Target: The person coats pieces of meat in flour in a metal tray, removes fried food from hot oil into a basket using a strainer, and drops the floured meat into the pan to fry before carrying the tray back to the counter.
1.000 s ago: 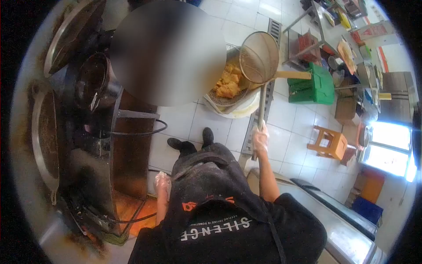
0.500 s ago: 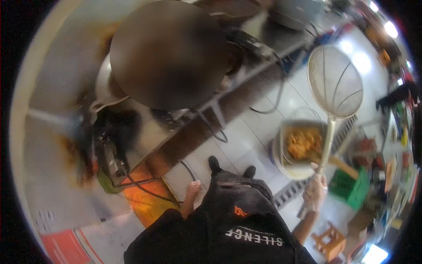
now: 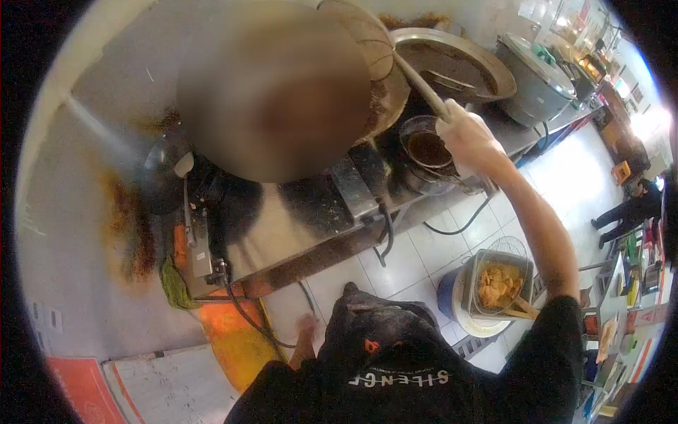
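My right hand (image 3: 470,140) is wrapped round the long handle of a wire strainer (image 3: 425,86), raised over the stove counter. The strainer's round mesh head tilts over a large pan (image 3: 388,106) at the top centre, and a blurred disc hides part of both. Below my right hand, a small dark pot (image 3: 424,145) with a wire rim stands at the counter's edge. My left hand (image 3: 306,329) hangs low beside my apron, smeared by motion, so its fingers cannot be made out.
A wide pan of dark liquid (image 3: 452,67) and a lidded grey pot (image 3: 535,85) stand farther along the counter (image 3: 282,244). Lower right, a basket of fried pieces (image 3: 500,284) rests over a white bucket (image 3: 484,326). A ladle (image 3: 185,166) lies left. Another person (image 3: 628,212) stands far right.
My view has swung from the floor and basket to the stove. My right hand has carried the strainer up over the pans. My left hand stays low by my side.
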Demonstrator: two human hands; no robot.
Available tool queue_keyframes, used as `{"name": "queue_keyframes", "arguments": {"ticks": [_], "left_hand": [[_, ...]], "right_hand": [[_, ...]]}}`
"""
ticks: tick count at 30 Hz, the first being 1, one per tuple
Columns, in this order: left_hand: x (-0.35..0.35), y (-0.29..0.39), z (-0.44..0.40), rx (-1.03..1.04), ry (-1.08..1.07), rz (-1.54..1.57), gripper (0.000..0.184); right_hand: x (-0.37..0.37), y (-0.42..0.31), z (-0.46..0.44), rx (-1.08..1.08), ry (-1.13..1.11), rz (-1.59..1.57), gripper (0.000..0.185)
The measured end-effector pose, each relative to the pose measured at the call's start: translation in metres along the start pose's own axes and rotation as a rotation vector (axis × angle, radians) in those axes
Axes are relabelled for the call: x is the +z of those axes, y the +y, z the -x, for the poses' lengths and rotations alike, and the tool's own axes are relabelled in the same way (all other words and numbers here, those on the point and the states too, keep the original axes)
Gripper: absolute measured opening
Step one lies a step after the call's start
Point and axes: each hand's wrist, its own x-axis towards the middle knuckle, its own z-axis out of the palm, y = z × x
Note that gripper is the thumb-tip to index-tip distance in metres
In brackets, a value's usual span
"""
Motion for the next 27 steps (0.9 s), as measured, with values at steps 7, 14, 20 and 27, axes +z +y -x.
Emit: {"name": "queue_keyframes", "arguments": {"ticks": [7,14,20,27], "left_hand": [[0.013,-0.066,0.063,0.06,-0.172,-0.359,0.029],[0.007,-0.072,0.093,0.312,-0.293,-0.651,0.023],[0.005,-0.055,0.064,-0.076,0.021,-0.295,0.023],[0.0,-0.045,0.012,-0.08,0.178,-0.173,0.029]], "right_hand": [[0.057,0.01,-0.102,-0.482,0.007,0.319,0.02],[0.014,-0.038,-0.085,0.202,-0.526,-0.466,0.023],[-0.002,-0.06,-0.059,0.301,-0.672,-0.515,0.037],[0.008,-0.065,-0.033,0.503,-0.804,-0.882,0.037]]}}
